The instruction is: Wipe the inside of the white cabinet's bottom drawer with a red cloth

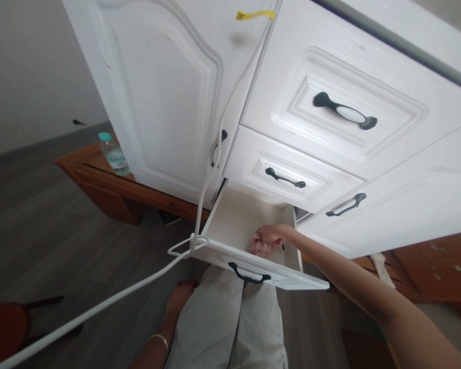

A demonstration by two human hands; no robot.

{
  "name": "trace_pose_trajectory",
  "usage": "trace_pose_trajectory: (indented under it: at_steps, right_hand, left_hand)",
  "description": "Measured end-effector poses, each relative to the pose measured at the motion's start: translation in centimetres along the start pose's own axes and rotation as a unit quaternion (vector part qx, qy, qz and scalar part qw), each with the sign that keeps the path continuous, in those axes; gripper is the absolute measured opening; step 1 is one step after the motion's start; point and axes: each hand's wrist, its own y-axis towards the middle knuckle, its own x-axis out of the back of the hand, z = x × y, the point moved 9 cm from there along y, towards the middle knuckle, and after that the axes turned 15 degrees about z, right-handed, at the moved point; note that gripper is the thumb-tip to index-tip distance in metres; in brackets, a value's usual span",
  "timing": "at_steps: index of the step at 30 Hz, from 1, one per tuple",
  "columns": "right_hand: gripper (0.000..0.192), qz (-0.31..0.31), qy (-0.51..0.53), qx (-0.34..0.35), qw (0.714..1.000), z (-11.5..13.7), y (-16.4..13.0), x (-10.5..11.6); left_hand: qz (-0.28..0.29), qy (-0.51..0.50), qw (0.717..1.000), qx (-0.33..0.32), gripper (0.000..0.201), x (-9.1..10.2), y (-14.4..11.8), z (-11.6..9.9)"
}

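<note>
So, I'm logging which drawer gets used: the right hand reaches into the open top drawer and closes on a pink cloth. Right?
Not the top drawer. In the head view the right hand reaches into the open bottom drawer, where it closes on the pink cloth.

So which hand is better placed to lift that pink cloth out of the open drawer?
Right. The right hand is already inside the open drawer, closed on the pink cloth; the left hand hangs low by the leg.

Right arm extended forward and down, right hand (pixel 268 236) with fingers curled closed. Left hand (pixel 179 300) hangs low, wrist bent, fingers not discernible.
</note>
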Motion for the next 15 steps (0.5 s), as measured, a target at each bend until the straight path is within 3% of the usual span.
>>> trace_pose_trajectory:
  at_steps: [2,4,7,10,15]
  right_hand:
    - [0.029,-0.166,-0.09,0.006,0.982,2.3,-0.3,6.1]
    - [0.034,-0.295,-0.133,-0.019,0.946,4.2,-0.7,10.9]
    - [0.032,-0.414,-0.17,-0.018,0.894,6.8,-0.1,14.9]
    - [0.035,-0.464,-0.194,-0.026,0.864,7.4,2.0,16.5]
    - [0.041,-0.445,-0.129,-0.042,0.885,4.2,5.0,17.1]
  left_hand:
    - [-0.015,-0.014,1.0,-0.004,0.041,0.1,0.0,0.1]
    - [-0.031,-0.025,0.999,-0.007,0.039,0.2,0.0,0.1]
    - [-0.037,-0.031,0.999,-0.006,0.038,0.3,0.1,0.1]
    - [-0.035,-0.03,0.999,-0.005,0.036,0.3,0.3,0.2]
    - [-0.029,-0.029,0.999,-0.003,0.036,0.2,0.6,0.5]
